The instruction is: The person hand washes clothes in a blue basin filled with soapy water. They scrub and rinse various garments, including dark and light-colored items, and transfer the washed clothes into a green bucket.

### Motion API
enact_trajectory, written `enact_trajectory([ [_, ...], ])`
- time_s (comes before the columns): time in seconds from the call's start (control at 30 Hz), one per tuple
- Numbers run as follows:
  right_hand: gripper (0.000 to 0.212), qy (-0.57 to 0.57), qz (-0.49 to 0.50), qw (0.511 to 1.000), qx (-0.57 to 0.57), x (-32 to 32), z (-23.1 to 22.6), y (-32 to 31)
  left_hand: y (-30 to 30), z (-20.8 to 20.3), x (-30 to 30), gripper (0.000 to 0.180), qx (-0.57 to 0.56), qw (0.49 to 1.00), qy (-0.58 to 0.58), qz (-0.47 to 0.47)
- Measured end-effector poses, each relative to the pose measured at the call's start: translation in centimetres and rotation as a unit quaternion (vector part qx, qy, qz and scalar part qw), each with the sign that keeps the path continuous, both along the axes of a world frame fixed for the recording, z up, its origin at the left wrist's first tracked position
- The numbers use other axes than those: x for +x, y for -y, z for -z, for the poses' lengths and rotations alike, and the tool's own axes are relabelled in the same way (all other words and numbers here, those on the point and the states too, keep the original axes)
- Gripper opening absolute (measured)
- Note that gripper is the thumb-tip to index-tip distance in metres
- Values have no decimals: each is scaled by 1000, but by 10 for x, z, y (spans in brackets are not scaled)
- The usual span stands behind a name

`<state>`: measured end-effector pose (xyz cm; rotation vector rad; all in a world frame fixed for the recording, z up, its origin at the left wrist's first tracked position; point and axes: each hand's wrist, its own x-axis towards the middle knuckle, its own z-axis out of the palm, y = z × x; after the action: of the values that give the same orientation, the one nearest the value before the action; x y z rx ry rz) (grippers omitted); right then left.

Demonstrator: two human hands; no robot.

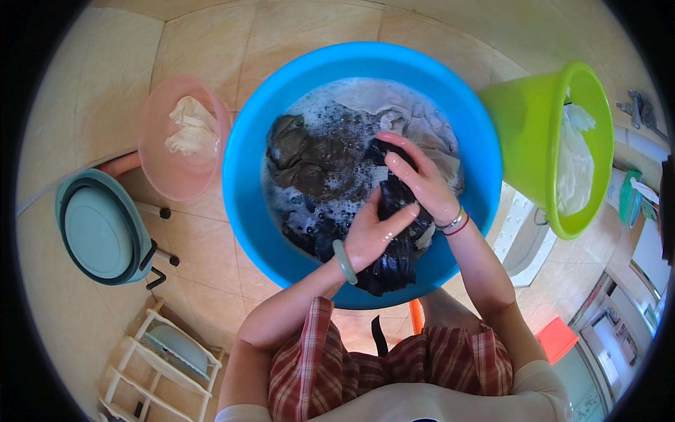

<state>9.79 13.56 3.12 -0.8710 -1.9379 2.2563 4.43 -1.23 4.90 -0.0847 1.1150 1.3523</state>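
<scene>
Over the near right part of the round plastic tub (242, 162), the dark cloth (395, 264) is between the two hands: the left hand (367, 238) holds it with the thumb across, and the right hand (430, 190) curls its fingers around the upper part. This cloth looks wet, shiny and wrinkled, while a crumpled brown cloth (316, 162) lies in foamy water (320, 121) toward the tub's left.

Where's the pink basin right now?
In the head view, the pink basin sits at upper left, just left of the blue tub, with pale cloth inside.
</scene>
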Motion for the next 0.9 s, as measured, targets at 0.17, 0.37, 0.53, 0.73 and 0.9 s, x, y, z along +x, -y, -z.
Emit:
enact_trajectory([
  [0.17,66,-128,-4,952,-279,15,12,-9,2,-6,-20,51,65,938,338,-27],
  [0.37,82,-218,5,929,-300,11,34,-20,-1,5,-5,53,186,733,653,-45],
  [0.53,66,-360,6,838,-410,6,0,-2,-2,4,-4,55,205,746,631,-61],
  [0.73,27,-178,59,952,-240,1,-32,-5,11,-20,-18,59,116,942,313,-17],
  [0.9,36,-107,39,962,-248,-7,-45,-5,-8,-38,-22,64,37,996,35,72],
])
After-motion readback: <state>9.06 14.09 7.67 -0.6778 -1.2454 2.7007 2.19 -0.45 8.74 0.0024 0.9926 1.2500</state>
